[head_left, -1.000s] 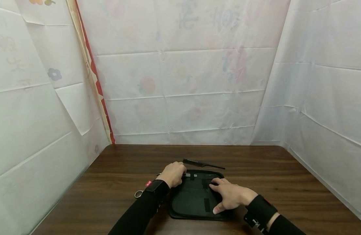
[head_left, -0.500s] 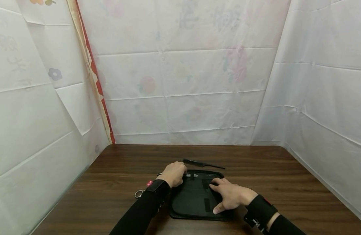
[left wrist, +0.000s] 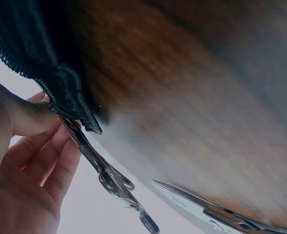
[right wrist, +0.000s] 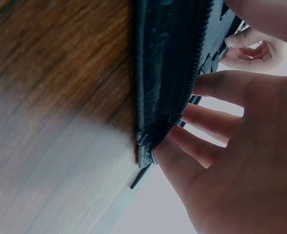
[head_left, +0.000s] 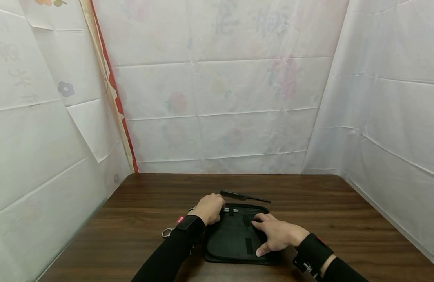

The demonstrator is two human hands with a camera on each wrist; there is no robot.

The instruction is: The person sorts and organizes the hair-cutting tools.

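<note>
A black zip case [head_left: 227, 244] lies opened flat on the table. At its upper left edge my left hand [head_left: 207, 208] pinches scissors [left wrist: 111, 183]; their ring handles stick out past the case's corner in the left wrist view. Silvery metal [head_left: 235, 210] shows on either side of a small black strap inside the case, probably the blades. My right hand [head_left: 278, 233] rests spread on the case's right side, its fingertips reaching over the zip edge. A second pair of scissors [left wrist: 201, 208] lies on the table, with one ring visible left of my left forearm in the head view.
Behind the case lies a black tail comb [head_left: 243, 196]. A red tag [head_left: 180, 219] shows beside the left wrist. The brown wooden table [head_left: 308, 192] meets white sheets [head_left: 217, 117] hanging on the back and both sides.
My left hand has edged very slightly to the right. The metal under the strap shifts a little. My right hand and the case stay in place.
</note>
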